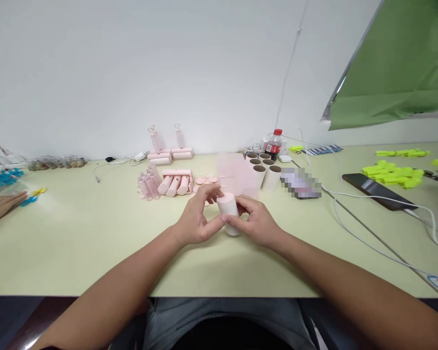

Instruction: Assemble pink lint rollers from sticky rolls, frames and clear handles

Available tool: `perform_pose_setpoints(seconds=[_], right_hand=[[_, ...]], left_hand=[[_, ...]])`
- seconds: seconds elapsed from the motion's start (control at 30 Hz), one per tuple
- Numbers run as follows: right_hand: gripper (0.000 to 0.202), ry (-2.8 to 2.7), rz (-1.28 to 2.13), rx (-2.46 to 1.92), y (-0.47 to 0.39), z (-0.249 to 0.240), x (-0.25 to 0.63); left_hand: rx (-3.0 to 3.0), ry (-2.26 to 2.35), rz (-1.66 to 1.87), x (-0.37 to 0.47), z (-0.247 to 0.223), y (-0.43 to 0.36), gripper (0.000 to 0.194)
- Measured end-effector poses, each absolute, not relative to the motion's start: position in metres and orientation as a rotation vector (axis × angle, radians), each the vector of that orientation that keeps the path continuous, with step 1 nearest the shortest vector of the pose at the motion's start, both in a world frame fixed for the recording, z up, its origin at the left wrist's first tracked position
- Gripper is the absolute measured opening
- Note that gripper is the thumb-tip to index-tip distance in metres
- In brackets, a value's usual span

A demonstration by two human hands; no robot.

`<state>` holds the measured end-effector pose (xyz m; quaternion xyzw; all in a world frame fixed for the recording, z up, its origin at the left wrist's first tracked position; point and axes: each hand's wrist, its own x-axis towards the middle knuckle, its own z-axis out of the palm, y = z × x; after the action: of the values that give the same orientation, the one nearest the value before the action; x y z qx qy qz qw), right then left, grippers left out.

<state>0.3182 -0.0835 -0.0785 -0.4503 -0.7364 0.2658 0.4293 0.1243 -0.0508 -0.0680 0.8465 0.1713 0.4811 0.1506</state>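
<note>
Both hands gripped one white roll [229, 212] above the bench's [76, 243] near edge: left hand [197, 218] apparently pinching its pink cap, right hand [253, 221] wrapping its body. Cardboard tubes [264, 170] stood toward the far edge.

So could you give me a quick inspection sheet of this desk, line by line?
Surface: pale yellow table, against a white wall.
Job's things: white roll with a pink end, held over the table; pink rollers, pink discs, clear tubes and cardboard cores behind it.
Clutter: cola bottle, phone, neon-green pieces, blue clips.
Grippers: left hand and right hand both grip the roll.
Cables: white cables run across the right side.
Surroundings: green cloth at upper right; another person's hand at the left edge.
</note>
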Motion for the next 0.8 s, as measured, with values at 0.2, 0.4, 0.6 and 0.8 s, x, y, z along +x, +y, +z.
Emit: perform_pose_setpoints(seconds=[0.2,0.4,0.6,0.8], right_hand=[[0.050,-1.622,0.825,-1.082,-0.081,-0.083,0.319],[0.060,-1.432,0.999,-0.879,-0.083,-0.083,0.318],[0.042,-1.348,1.054,-0.821,-0.084,-0.078,0.316],[0.036,-1.152,1.090,-0.881,-0.078,-0.077,0.323]], left_hand=[[2.416,1.168,1.196,0.113,-0.068,-0.027,0.021],[2.527,1.656,0.285,0.117,-0.081,-0.023,0.021],[2.567,1.597,0.387,0.125,-0.090,-0.028,0.019],[2.199,1.256,1.155,0.123,-0.079,-0.024,0.010]])
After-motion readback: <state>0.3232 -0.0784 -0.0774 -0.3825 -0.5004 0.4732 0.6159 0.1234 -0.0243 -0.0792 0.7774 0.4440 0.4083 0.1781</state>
